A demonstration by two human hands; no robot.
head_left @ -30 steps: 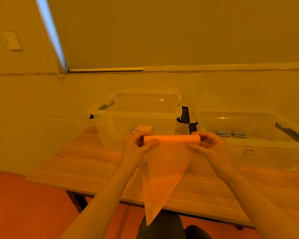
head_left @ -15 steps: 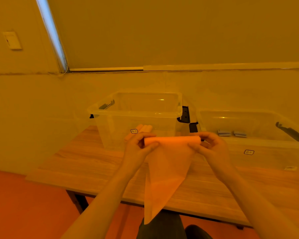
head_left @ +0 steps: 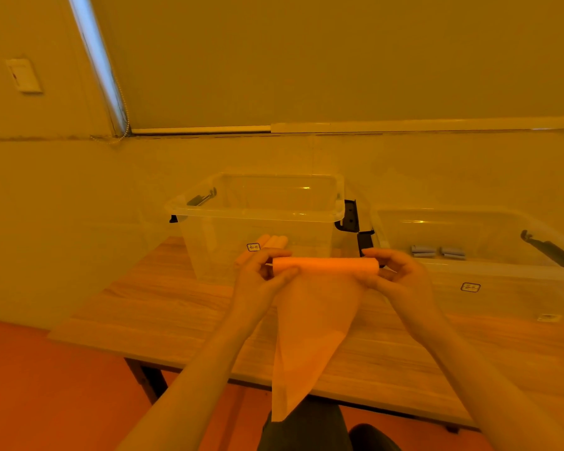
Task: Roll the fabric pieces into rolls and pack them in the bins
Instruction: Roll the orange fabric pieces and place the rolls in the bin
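Note:
I hold an orange fabric piece [head_left: 310, 323] in the air above the wooden table [head_left: 163, 314]. Its top part is wound into a tight roll, and a pointed loose tail hangs down past the table's front edge. My left hand [head_left: 261, 278] grips the roll's left end and my right hand [head_left: 398, 275] grips its right end. Behind the roll stands a clear bin [head_left: 258, 219] with orange rolls [head_left: 271, 242] lying inside. A second clear bin [head_left: 476, 255] at the right holds two grey-blue rolls [head_left: 437, 251].
The wall rises close behind the bins. Black latch handles [head_left: 350, 216] stick out between the two bins, and another handle [head_left: 547, 249] lies at the right bin's far side. My dark-clothed knees [head_left: 306, 431] show below the table's front edge, above an orange floor.
The hanging tail has grown slightly shorter as the fabric winds onto the roll. Both hands stay at about the same spot.

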